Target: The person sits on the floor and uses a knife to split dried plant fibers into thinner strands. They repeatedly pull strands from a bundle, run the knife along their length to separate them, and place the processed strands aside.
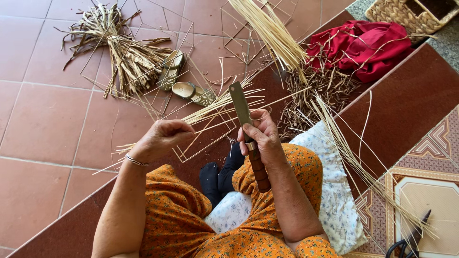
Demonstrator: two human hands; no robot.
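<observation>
Right hand clenched on knife, fingers wrapped where the brown handle meets the flat blade, blade pointing up and away. Left hand pinches a bundle of pale straw strips, fingers closed on them just left of the blade. Strips fan out over the floor toward the sandals. To do this well, judging by the pose: keep the strip taut, blade edge turned from the thumb, short controlled strokes. Dried reed sheaf and red cloth lie farther off.
</observation>
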